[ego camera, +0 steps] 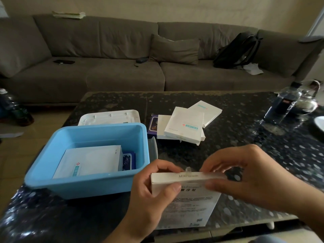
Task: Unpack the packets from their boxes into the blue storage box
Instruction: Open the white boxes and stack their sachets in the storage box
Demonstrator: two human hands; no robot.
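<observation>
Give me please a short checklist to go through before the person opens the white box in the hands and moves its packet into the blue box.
1. Both hands hold the box: ok. The left hand and right hand grip the white box at its top edge.
2. Top flap open: cannot tell; the fingers cover its ends.
3. Blue storage box within reach: ok, it sits just left of the hands, uncovered.
4. Room in it: ok. White packets lie flat on its floor, with the walls rising well above them.
5. White lid out of the way: ok, it lies behind the blue storage box.
6. More boxes waiting: ok, a pile of white boxes lies farther back on the table.
</observation>
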